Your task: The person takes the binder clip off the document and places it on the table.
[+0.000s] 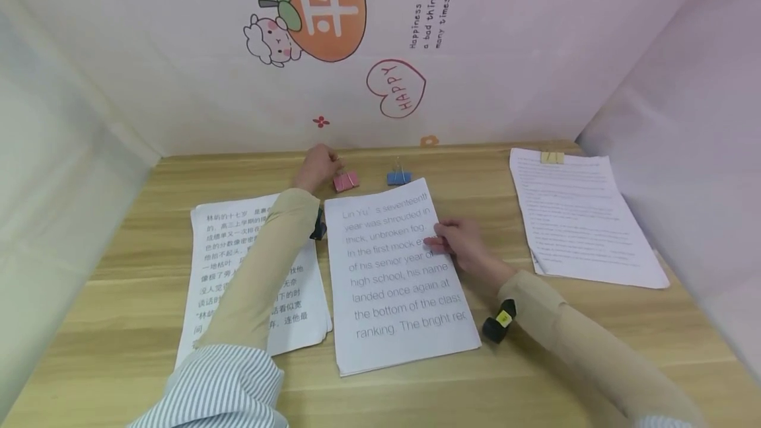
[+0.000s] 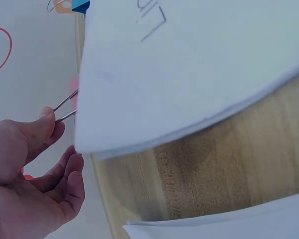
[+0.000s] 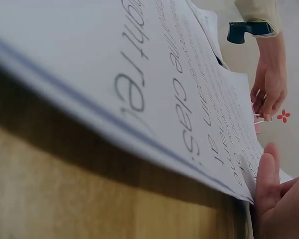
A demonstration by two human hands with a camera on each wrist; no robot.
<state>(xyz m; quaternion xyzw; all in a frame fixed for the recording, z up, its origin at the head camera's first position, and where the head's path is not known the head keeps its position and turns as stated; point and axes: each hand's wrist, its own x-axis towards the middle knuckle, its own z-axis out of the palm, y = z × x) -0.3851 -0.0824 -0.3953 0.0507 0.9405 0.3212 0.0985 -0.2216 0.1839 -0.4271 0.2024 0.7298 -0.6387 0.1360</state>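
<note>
My left hand (image 1: pixel 317 167) pinches the wire handles of a pink binder clip (image 1: pixel 347 181) between thumb and fingertips. This clip stands just beyond the top left corner of the middle paper stack (image 1: pixel 392 283), which has large English print. In the left wrist view, the stack's corner hides most of the pink clip (image 2: pixel 74 84). My right hand (image 1: pixel 466 246) grips the stack by its right edge, thumb over the top sheet. Near the stack's top edge stands a blue binder clip (image 1: pixel 399 178), with nobody holding it.
A stack with Chinese print (image 1: pixel 297 309) lies on the left, partly under my left forearm. At the back right lies another printed stack (image 1: pixel 585 216) with a yellow binder clip (image 1: pixel 552 158) on its top edge. White patterned cloth (image 1: pixel 487 84) stands behind the wooden table (image 1: pixel 119 269).
</note>
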